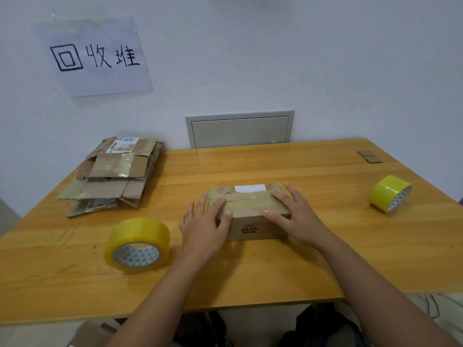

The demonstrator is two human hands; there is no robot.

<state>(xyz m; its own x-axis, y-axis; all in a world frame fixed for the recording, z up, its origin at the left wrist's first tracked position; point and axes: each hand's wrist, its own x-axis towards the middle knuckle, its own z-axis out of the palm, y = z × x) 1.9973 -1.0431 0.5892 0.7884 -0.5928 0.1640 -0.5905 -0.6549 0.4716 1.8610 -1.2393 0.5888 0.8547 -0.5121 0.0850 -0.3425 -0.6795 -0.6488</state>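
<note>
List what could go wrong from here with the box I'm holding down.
1. The left hand and right hand lie flat on the taped box, not wrapped round it, so it may slide on the smooth table.
2. The nearer tape roll sits close beside the left hand; a sideways sweep could knock it away.

We see flattened brown cardboard boxes (112, 174) stacked left on the yellow wooden table (250, 161), a yellow tape roll (390, 194) far right.
</note>
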